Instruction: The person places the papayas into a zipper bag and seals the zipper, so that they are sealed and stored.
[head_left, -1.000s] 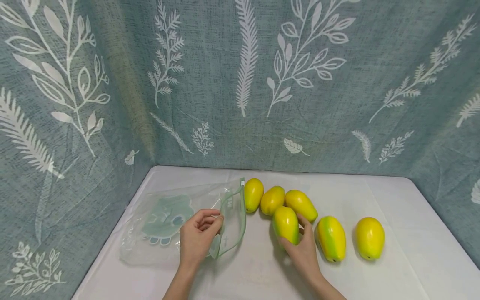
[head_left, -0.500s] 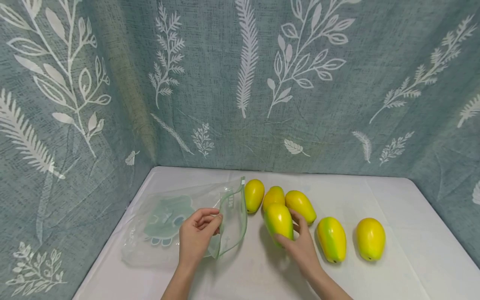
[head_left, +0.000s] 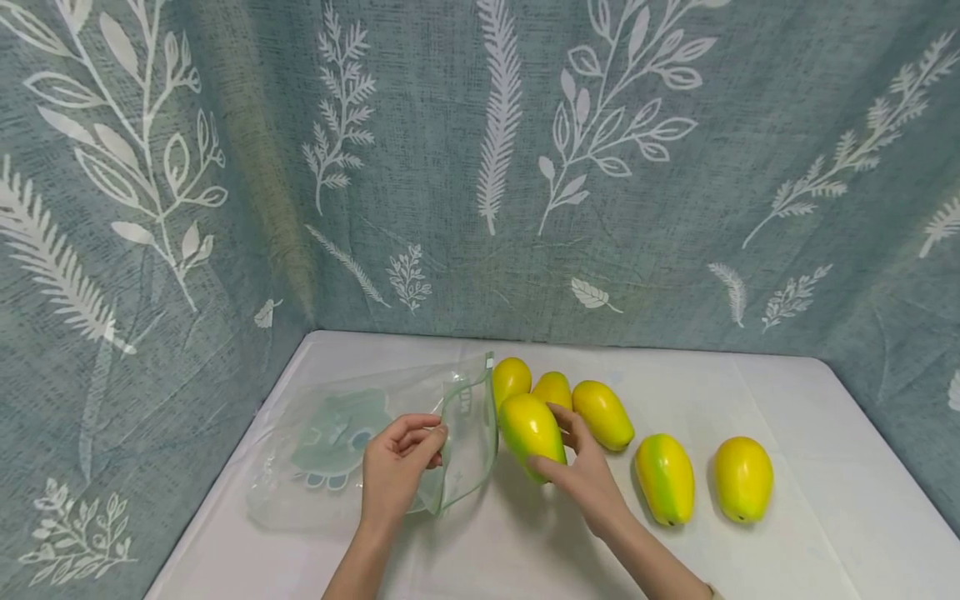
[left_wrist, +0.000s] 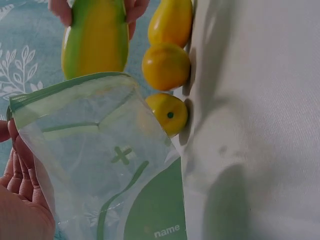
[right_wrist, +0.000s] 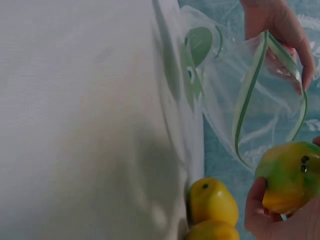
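Observation:
A clear zip bag (head_left: pixel 322 492) with green trim and a green printed figure lies on its side on the table. My left hand (head_left: pixel 397 475) pinches the near edge of its mouth, which gapes toward the right. In my right hand (head_left: pixel 585 475) is a yellow-green mango (head_left: pixel 531 433), gripped between thumb and fingers just off the bag's mouth. The right wrist view shows that mango (right_wrist: pixel 290 175) close to the bag's green rim (right_wrist: pixel 245 100). From the left wrist, the mango (left_wrist: pixel 97 40) appears beyond the bag's top edge (left_wrist: pixel 75 82).
Behind the held mango stand a partly hidden mango (head_left: pixel 512 377), another mango (head_left: pixel 553 387) and a third mango (head_left: pixel 602 414). Two more, a green-striped mango (head_left: pixel 664 479) and a yellow mango (head_left: pixel 742 479), lie to the right. A leaf-patterned cloth (head_left: pixel 442 167) hangs behind the white table (head_left: pixel 810 425).
My right hand has carried the mango leftward, from in front of the back row to beside the bag's mouth. The left hand keeps its pinch on the bag, almost unmoved.

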